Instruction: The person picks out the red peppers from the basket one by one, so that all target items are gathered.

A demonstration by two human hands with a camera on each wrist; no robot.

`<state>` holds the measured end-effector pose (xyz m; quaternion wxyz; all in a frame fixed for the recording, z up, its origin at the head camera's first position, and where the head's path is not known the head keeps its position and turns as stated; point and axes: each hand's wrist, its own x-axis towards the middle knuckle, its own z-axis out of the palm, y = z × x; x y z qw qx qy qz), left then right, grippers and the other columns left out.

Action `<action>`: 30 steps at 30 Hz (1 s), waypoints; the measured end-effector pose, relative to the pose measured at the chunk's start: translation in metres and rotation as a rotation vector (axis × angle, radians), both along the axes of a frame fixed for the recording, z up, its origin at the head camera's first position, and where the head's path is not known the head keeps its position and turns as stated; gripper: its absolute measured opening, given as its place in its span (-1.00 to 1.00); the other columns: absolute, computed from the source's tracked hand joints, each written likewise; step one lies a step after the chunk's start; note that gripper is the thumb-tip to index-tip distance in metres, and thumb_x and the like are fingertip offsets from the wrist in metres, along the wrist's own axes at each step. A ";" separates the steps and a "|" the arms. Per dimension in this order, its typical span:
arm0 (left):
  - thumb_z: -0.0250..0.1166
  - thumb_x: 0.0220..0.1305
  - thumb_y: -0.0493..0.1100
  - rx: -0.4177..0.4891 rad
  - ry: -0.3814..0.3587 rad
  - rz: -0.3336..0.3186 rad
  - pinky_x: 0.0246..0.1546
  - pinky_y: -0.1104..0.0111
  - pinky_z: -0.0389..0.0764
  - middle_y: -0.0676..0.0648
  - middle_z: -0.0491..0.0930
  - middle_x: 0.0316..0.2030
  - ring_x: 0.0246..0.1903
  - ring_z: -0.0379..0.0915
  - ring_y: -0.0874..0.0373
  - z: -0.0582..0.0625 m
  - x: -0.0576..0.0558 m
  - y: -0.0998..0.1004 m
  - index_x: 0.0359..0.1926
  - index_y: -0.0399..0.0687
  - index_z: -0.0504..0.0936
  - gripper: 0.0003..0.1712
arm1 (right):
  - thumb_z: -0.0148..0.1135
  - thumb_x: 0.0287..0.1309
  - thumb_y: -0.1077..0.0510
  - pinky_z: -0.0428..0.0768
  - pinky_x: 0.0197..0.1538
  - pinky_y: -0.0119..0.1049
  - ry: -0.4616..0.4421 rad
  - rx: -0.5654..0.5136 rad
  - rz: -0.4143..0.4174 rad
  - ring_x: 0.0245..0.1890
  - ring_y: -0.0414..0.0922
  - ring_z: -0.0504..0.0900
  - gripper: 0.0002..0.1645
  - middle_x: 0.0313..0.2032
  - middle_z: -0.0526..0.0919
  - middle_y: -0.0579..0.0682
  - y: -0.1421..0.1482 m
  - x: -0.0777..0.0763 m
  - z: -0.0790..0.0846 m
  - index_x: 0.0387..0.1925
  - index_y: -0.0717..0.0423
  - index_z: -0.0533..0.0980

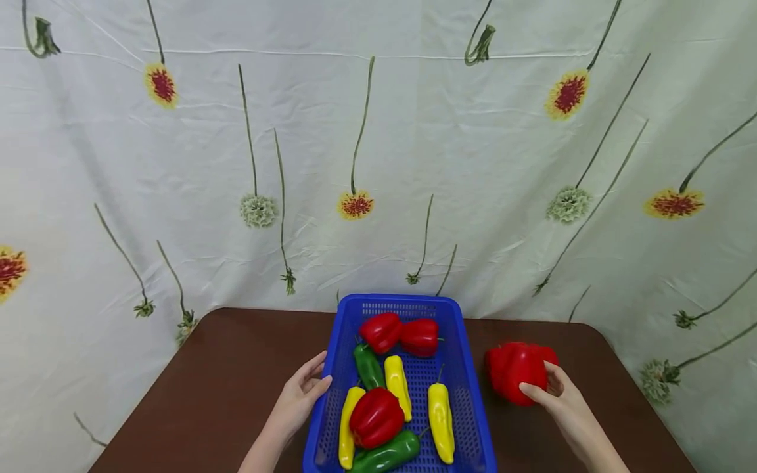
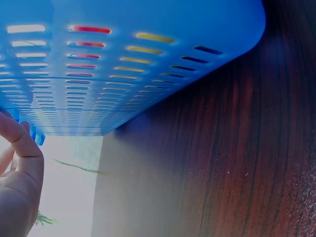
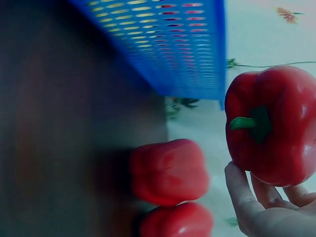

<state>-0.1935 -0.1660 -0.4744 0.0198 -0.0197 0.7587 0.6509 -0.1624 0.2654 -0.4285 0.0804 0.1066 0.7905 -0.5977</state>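
Note:
My right hand (image 1: 558, 394) grips a red bell pepper (image 1: 520, 374) between thumb and fingers. In the right wrist view, that bell pepper (image 3: 276, 128) shows its green stem and is held up off the table. Two more red bell peppers, one nearer the basket (image 3: 170, 170) and one beside it (image 3: 180, 222), sit on the table; the held one partly hides them in the head view. At the left side of a blue plastic basket (image 1: 473, 394), my left hand (image 1: 301, 394) holds the rim with thumb and fingers. Some of its fingertips are hidden.
Inside the basket lie red bell peppers (image 1: 378, 417), green peppers (image 1: 387, 453) and long yellow peppers (image 1: 440, 420). The basket stands on a dark brown table (image 1: 248, 368) with rounded far corners. Behind the table hangs a white curtain (image 1: 378, 151) with printed flowers.

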 end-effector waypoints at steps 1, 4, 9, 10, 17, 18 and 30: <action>0.24 0.35 -0.27 0.004 -0.001 0.000 -0.13 0.31 0.68 -0.35 0.41 0.25 -0.06 0.59 0.01 0.000 0.000 0.000 0.42 -0.19 0.31 -0.36 | 0.14 0.33 -0.06 0.48 0.27 0.08 -0.012 0.002 0.001 0.35 0.25 0.20 0.00 0.45 0.02 0.34 0.002 0.001 -0.003 0.49 0.31 -0.16; 0.23 0.36 -0.27 0.002 0.002 -0.002 -0.13 0.31 0.68 -0.35 0.41 0.25 -0.07 0.59 0.02 0.001 0.000 0.001 0.42 -0.21 0.30 -0.36 | 0.14 0.32 -0.11 0.49 0.24 0.10 -0.055 0.020 -0.003 0.33 0.28 0.22 0.04 0.43 0.03 0.38 0.005 0.003 -0.013 0.48 0.34 -0.18; 0.22 0.37 -0.26 -0.003 0.009 -0.009 -0.13 0.26 0.69 -0.36 0.41 0.24 -0.07 0.59 0.01 -0.001 -0.002 0.000 0.42 -0.23 0.29 -0.36 | 0.16 0.28 -0.17 0.52 0.19 0.09 -0.114 0.095 -0.013 0.25 0.26 0.33 0.07 0.37 0.13 0.46 0.008 0.007 -0.029 0.46 0.40 -0.12; 0.22 0.37 -0.26 -0.001 0.007 -0.009 -0.13 0.26 0.69 -0.36 0.41 0.24 -0.07 0.59 0.01 -0.001 -0.002 0.000 0.42 -0.23 0.29 -0.36 | 0.16 0.28 -0.18 0.54 0.17 0.07 -0.120 0.107 -0.018 0.21 0.24 0.37 0.06 0.34 0.18 0.46 0.009 0.007 -0.032 0.45 0.40 -0.08; 0.22 0.37 -0.26 0.001 -0.002 -0.006 -0.11 0.27 0.69 -0.35 0.42 0.24 -0.07 0.59 0.02 0.000 -0.001 0.000 0.42 -0.22 0.29 -0.36 | 0.19 0.23 -0.21 0.61 0.00 -0.02 -0.144 0.158 -0.025 0.07 0.12 0.47 0.00 0.21 0.37 0.43 0.009 0.012 -0.049 0.38 0.41 0.09; 0.22 0.37 -0.27 0.001 -0.003 -0.005 -0.11 0.27 0.69 -0.35 0.42 0.24 -0.07 0.59 0.02 0.000 -0.001 0.000 0.42 -0.21 0.29 -0.36 | 0.19 0.23 -0.21 0.61 -0.02 -0.04 -0.144 0.166 -0.021 0.06 0.12 0.47 -0.01 0.20 0.39 0.42 0.009 0.013 -0.051 0.37 0.41 0.11; 0.21 0.39 -0.24 0.001 0.002 -0.005 -0.11 0.29 0.68 -0.37 0.40 0.25 -0.06 0.59 0.00 0.000 -0.001 0.000 0.43 -0.23 0.28 -0.36 | 0.21 0.16 -0.32 0.57 -0.06 -0.06 -0.174 0.257 -0.019 0.00 0.10 0.54 0.04 0.15 0.47 0.41 0.012 0.019 -0.068 0.35 0.40 0.20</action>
